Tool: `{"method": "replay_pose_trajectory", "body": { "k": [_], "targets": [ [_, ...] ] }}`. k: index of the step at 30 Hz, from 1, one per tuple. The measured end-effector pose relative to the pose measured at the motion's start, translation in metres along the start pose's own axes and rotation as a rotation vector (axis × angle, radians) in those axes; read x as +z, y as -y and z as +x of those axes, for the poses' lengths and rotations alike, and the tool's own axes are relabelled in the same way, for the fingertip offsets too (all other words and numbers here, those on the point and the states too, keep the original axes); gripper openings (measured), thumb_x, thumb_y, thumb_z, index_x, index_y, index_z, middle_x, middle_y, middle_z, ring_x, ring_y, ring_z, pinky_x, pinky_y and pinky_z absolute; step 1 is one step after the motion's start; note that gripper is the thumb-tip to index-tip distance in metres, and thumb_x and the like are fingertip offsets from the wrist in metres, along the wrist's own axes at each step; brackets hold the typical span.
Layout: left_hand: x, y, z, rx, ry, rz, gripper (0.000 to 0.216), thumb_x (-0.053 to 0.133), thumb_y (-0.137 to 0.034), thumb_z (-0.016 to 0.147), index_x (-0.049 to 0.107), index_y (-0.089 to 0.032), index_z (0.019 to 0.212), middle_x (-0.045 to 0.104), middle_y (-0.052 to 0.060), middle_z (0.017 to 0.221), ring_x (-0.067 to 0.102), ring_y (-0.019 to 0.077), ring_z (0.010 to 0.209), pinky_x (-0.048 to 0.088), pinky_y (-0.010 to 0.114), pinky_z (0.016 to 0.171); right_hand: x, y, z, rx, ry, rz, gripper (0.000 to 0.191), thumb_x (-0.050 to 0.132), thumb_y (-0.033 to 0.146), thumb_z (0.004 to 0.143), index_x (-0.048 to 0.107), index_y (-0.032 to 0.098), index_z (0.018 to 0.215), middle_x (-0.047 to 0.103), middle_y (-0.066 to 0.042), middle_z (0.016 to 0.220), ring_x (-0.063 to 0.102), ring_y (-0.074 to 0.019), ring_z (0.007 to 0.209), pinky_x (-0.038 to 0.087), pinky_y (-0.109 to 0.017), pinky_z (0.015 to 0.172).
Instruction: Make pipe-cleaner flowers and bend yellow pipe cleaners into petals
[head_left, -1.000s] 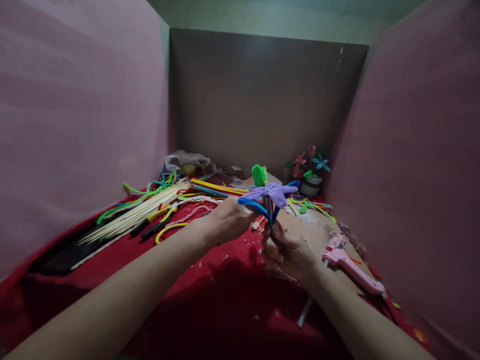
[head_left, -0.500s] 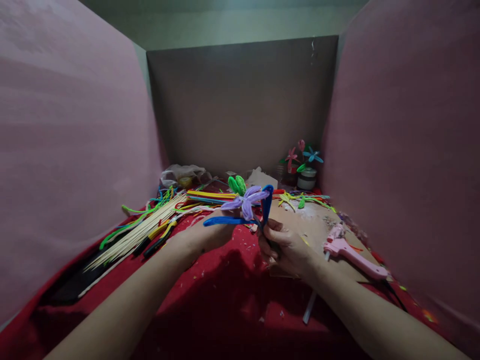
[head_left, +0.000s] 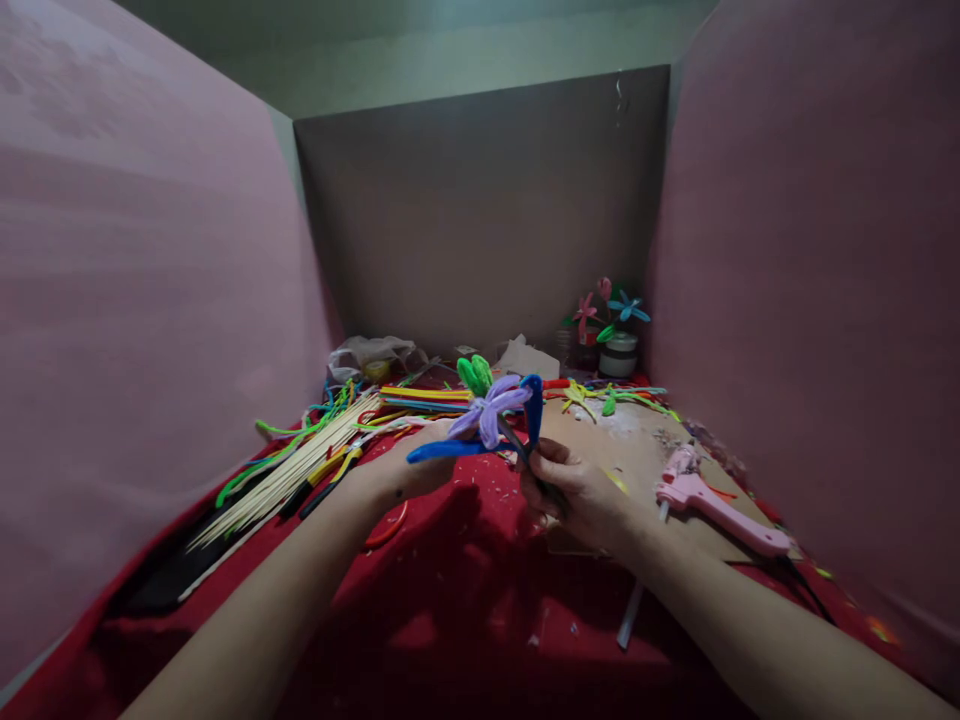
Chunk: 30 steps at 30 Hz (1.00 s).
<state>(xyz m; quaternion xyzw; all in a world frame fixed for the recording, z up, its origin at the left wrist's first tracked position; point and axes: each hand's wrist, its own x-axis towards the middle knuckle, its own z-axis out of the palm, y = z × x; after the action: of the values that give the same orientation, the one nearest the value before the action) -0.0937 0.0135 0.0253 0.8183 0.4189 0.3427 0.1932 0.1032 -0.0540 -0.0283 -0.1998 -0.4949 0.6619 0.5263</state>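
Note:
A purple pipe-cleaner flower (head_left: 491, 410) with green leaf-like loops (head_left: 475, 375) above it is held up over the table. My left hand (head_left: 429, 455) is behind the flower and closed around its lower part; most of the fingers are hidden. Pinched in my right hand (head_left: 559, 485) is a dark slim piece (head_left: 514, 438) that slants up toward the flower's underside. Two long blue arms (head_left: 534, 410) spread from near those fingertips, one upright, one pointing left in front of my left hand. Whether they join the dark piece I cannot tell.
Wooden sticks (head_left: 281, 480) and yellow-black pliers (head_left: 330, 475) lie at left. A pink glue gun (head_left: 720, 510) rests on a cardboard sheet (head_left: 630, 480) at right. Behind stand finished flowers (head_left: 628, 307) by a jar (head_left: 618, 355). Coloured pipe cleaners (head_left: 427, 398) lie across the back.
The flower has turned slightly and more of the dark slim piece shows. The view has shifted a little, and a red ring now shows beside my left forearm. Both hands keep their hold.

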Motion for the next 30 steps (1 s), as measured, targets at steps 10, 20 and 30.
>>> {"method": "replay_pose_trajectory", "body": {
  "k": [10,20,30],
  "targets": [
    [0.002,0.0,0.008,0.057,-0.058,0.061,0.019,0.05,-0.015,0.067,0.064,-0.019,0.078,0.067,0.007,0.079,0.058,0.0214,0.077,0.046,0.031,0.071,0.002,0.003,0.001,-0.025,-0.06,-0.043,0.022,0.059,0.036,0.078,0.048,0.017,0.074,0.051,0.004,0.046,0.04,-0.0072,0.035,0.027,-0.019,0.036],
    [0.034,-0.036,-0.017,-0.208,-0.072,-0.796,0.015,0.06,-0.026,0.062,0.051,-0.016,0.059,0.047,-0.004,0.046,0.037,0.0065,0.037,0.027,0.02,0.036,0.004,0.005,0.0,-0.06,-0.107,0.026,0.015,0.06,0.029,0.078,0.052,0.016,0.077,0.053,0.003,0.05,0.038,-0.006,0.035,0.029,-0.019,0.036],
    [0.05,-0.054,-0.007,-0.133,-0.097,-0.897,0.014,0.056,-0.03,0.067,0.052,-0.018,0.061,0.045,-0.005,0.046,0.035,0.0053,0.037,0.025,0.019,0.037,0.009,0.004,0.0,-0.015,-0.066,0.02,0.017,0.057,0.032,0.079,0.049,0.018,0.079,0.04,0.009,0.045,0.023,-0.0045,0.034,0.029,-0.017,0.033]
  ]
}}
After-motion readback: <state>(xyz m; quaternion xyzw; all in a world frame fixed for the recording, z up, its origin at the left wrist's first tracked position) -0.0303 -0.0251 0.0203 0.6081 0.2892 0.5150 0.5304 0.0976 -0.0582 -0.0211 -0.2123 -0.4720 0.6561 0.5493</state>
